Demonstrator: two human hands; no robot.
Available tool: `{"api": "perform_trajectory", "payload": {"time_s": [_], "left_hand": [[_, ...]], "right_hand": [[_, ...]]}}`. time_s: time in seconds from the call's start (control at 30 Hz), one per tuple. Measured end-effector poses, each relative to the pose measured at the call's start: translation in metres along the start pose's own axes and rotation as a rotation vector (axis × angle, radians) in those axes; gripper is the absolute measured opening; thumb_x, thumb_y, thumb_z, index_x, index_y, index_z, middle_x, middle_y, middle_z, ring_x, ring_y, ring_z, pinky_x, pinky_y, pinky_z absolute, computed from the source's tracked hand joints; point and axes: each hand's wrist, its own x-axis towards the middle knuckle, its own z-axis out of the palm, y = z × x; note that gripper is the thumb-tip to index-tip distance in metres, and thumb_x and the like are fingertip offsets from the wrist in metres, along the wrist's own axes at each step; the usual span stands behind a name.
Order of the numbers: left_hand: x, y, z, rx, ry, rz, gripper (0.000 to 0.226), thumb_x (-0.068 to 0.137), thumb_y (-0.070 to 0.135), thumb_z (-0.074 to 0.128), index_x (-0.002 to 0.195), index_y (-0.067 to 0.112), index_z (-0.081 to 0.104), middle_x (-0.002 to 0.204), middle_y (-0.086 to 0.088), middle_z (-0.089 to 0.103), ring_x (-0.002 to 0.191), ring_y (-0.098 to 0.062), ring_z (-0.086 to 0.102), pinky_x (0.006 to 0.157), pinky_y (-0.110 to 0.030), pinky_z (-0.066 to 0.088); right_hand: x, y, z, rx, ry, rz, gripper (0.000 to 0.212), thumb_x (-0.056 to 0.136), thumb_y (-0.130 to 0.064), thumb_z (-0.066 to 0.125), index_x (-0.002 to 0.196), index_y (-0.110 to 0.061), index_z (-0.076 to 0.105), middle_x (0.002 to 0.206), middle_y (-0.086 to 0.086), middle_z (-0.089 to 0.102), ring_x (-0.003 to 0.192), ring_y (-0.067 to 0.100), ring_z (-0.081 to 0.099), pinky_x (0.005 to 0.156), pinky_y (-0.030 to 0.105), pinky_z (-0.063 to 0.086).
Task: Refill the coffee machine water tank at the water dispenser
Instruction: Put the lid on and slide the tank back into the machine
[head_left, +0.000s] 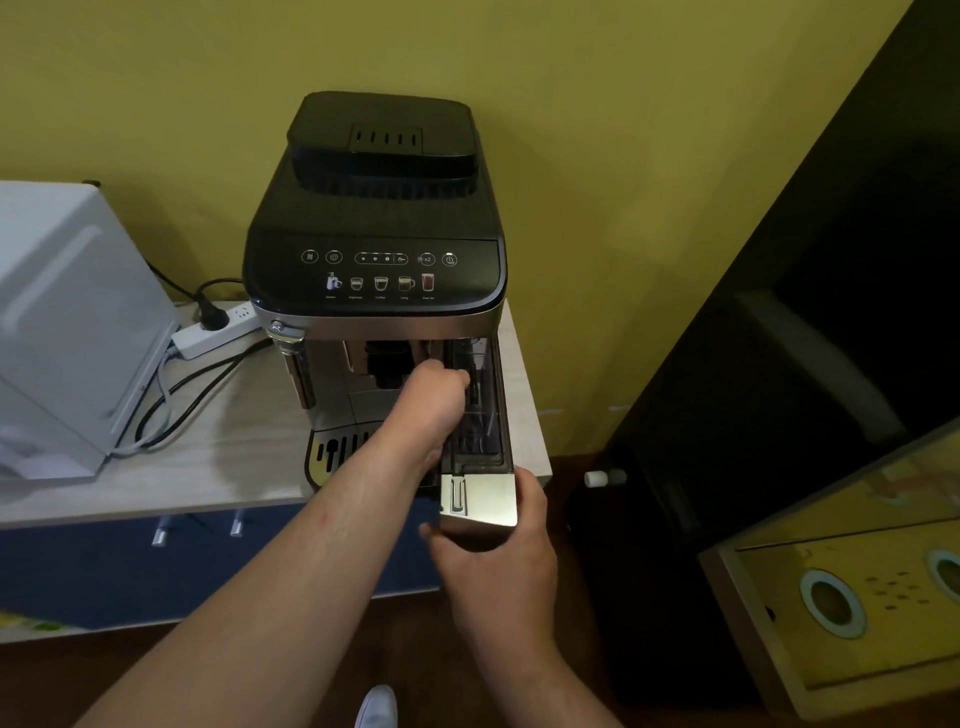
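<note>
1. Looking down on a black-and-silver coffee machine (374, 249) standing on a pale wooden table top (208, 457) against a yellow wall; white appliance (67, 322) to the left; white power strip (218, 327) between the two.
2. Water tank (480, 499): clear-walled with a silver front, drawn partway out of the slot at the machine's right front; rear end inside the slot, front end overhanging the table edge.
3. Long axis of the tank: front to back, in line with the slot, pointing straight toward the viewer's body.
4. Right hand (498, 566): clasped around the silver front end, thumb on the left side, fingers wrapped round the right side; the nearer hand to the body, and at the end that leads on the way out.
5. Left hand (436, 389): reaching across from the left, curled over the tank's top close to the machine; fingertips hidden, so exact hold not possible to tell.
6. Judged next: a straight, level pull along that axis, toward the body; any sideways twist likely to bind the tank in its slot.
</note>
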Motion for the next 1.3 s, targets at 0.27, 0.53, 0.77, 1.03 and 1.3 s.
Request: {"api": "perform_trajectory", "payload": {"time_s": [0.27, 0.53, 0.77, 1.03, 1.3], "left_hand": [[-0.004, -0.006, 0.001, 0.001, -0.01, 0.016, 0.014, 0.097, 0.011, 0.043, 0.103, 0.013, 0.055, 0.104, -0.016, 0.063, 0.089, -0.029, 0.065, 0.077, -0.047, 0.057], [-0.005, -0.022, -0.026, -0.032, 0.004, 0.008, 0.035, 0.086, 0.043, 0.056, 0.096, 0.011, 0.067, 0.096, -0.008, 0.072, 0.093, -0.024, 0.068, 0.091, -0.043, 0.052], [-0.011, -0.059, -0.097, 0.028, 0.553, 0.242, 0.028, 0.091, 0.029, 0.051, 0.1, 0.004, 0.061, 0.09, -0.008, 0.06, 0.082, -0.019, 0.055, 0.068, -0.029, 0.042], [0.021, -0.044, -0.121, 0.148, 0.504, 0.276, 0.063, 0.075, 0.012, 0.064, 0.135, 0.016, 0.047, 0.133, -0.001, 0.057, 0.123, -0.018, 0.052, 0.107, -0.042, 0.042], [0.033, -0.04, -0.113, 0.129, 0.482, 0.332, 0.044, 0.076, -0.003, 0.056, 0.117, 0.013, 0.058, 0.105, -0.009, 0.067, 0.085, -0.013, 0.06, 0.068, -0.022, 0.044]], "right_hand": [[0.014, 0.012, -0.011, -0.064, -0.097, -0.091, 0.093, 0.054, -0.036, 0.085, 0.133, -0.05, 0.036, 0.115, -0.025, 0.055, 0.115, 0.004, 0.051, 0.092, 0.033, 0.053], [0.016, 0.015, -0.009, -0.043, -0.094, -0.102, 0.096, 0.056, -0.034, 0.081, 0.138, -0.045, 0.033, 0.117, -0.016, 0.058, 0.111, 0.005, 0.056, 0.089, 0.033, 0.055], [0.02, 0.018, -0.01, -0.031, -0.109, -0.071, 0.099, 0.056, -0.036, 0.083, 0.14, -0.045, 0.032, 0.117, -0.012, 0.057, 0.108, 0.005, 0.057, 0.084, 0.021, 0.056], [0.02, 0.018, -0.006, -0.007, -0.096, -0.054, 0.1, 0.057, -0.033, 0.085, 0.141, -0.043, 0.033, 0.116, -0.008, 0.058, 0.105, 0.006, 0.059, 0.079, 0.017, 0.056], [0.019, 0.019, -0.002, -0.014, -0.08, -0.056, 0.102, 0.055, -0.038, 0.085, 0.142, -0.044, 0.03, 0.116, -0.008, 0.059, 0.106, 0.007, 0.06, 0.082, 0.023, 0.057]]}}
